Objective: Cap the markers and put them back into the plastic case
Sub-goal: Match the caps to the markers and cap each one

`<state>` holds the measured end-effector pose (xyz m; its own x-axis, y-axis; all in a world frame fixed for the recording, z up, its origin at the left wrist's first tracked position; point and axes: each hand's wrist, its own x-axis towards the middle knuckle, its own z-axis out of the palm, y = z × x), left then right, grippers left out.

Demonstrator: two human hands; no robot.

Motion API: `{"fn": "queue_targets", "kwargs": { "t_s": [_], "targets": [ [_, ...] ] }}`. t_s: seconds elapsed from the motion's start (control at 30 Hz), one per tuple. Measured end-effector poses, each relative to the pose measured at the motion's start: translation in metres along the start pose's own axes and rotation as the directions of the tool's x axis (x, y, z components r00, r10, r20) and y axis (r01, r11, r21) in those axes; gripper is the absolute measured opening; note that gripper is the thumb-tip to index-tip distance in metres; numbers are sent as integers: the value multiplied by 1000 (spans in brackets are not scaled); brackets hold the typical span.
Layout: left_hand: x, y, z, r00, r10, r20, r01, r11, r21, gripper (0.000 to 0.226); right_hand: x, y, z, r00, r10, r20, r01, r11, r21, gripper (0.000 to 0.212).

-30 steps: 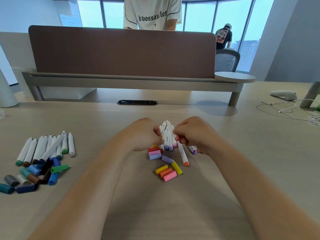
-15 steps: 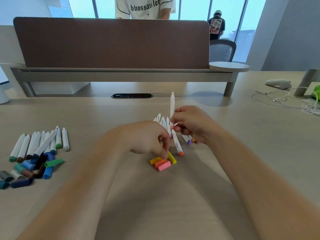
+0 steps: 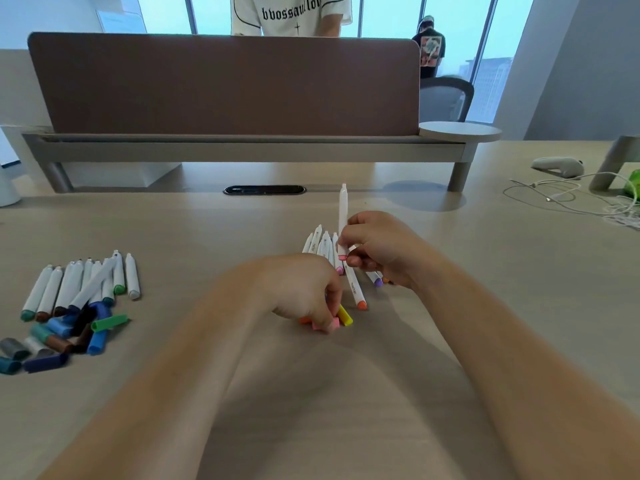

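Worktop [image 3: 519,265] centre: right hand [image 3: 381,251] has raised a pink-tipped marker [image 3: 343,216] upright off the pile [image 3: 322,245], fingers [image 3: 357,260] pinching its barrel. Left hand [image 3: 301,292] has dropped to the loose caps [image 3: 346,315], pinching a pink cap [image 3: 329,326]. Capping likely next; plastic case unseen.

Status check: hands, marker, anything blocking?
Right hand holds pink-tipped marker upright, uncapped. Left hand pinches pink cap on the table. Nothing between them; case not in view.

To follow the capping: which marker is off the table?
The pink-tipped marker, held upright in the right hand; every other marker lies flat on the desk.
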<state>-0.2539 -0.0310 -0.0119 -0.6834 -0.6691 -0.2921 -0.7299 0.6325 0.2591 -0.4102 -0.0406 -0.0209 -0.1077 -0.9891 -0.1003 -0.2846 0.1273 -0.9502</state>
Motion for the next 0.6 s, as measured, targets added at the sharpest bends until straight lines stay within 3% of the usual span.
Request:
{"fn": "queue_targets", "kwargs": {
  "t_s": [0.27,0.47,0.6],
  "targets": [
    [2,-1,1,996,-42,-83,42,999,-2,16,-2,-1,-1,1000,-9,16,9,1000,-20,10],
    [-4,-27,-19,918,-116,-380,-17,944,-329,19,-5,-2,-1,998,-56,31,57,998,-36,10],
    [-5,-41,-17,901,-209,-381,-75,789,-610,19,-13,-7,-1,990,-72,117,77,996,-36,16]
  ]
}}
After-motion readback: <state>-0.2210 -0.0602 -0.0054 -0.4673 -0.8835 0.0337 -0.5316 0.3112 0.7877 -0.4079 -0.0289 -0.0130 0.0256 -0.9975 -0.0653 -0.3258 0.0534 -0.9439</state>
